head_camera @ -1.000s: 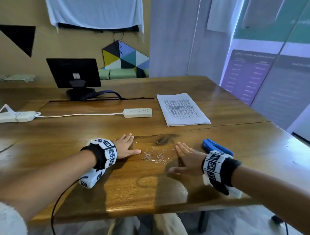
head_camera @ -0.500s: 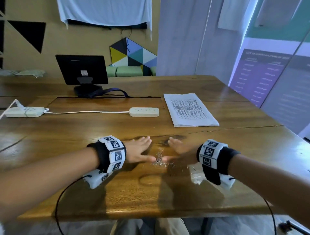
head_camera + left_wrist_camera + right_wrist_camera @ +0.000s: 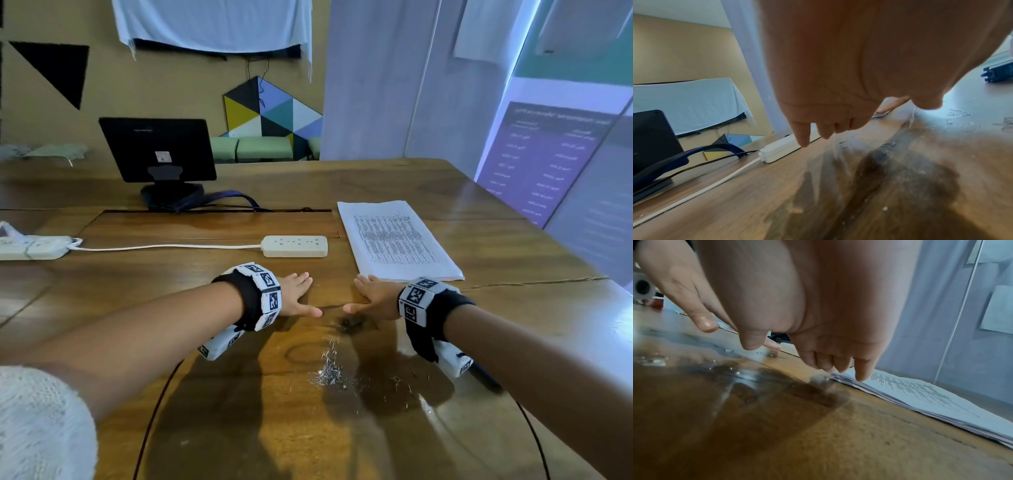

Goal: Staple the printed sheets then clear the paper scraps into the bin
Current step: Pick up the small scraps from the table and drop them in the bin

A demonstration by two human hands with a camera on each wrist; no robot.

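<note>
Both hands flat on the table, fingers straight, holding nothing. My left hand [image 3: 296, 294] and right hand [image 3: 375, 296] sit palm-down side by side, thumb tips pointing at each other with a small gap between, as the head view shows. Both wrist views confirm extended fingers with nothing pinched or cupped.

Landmark: the pile of scraps [image 3: 328, 371], thin silvery slivers that read more like loose staples than paper; I cannot tell which. The pile lies nearer my body than both hands, roughly under the gap between the thumbs. A thin trail runs from the pile up toward that gap, so its long axis points away from me, in line with the hands. A looser scatter spreads to the right of the pile, under my right forearm.

Judgement: the coming move is a sweep toward me, gathering the trail into the pile. Neither hand is clearly nearer; the right-side scatter falls to the right hand.

Beyond the hands from the pile: the printed sheets [image 3: 394, 240], lying flat, their near corner just beside my right fingers. Left of the sheets, a white power strip [image 3: 294, 246]. A blue stapler [image 3: 998, 73] shows only in the left wrist view. No bin in any view.
</note>
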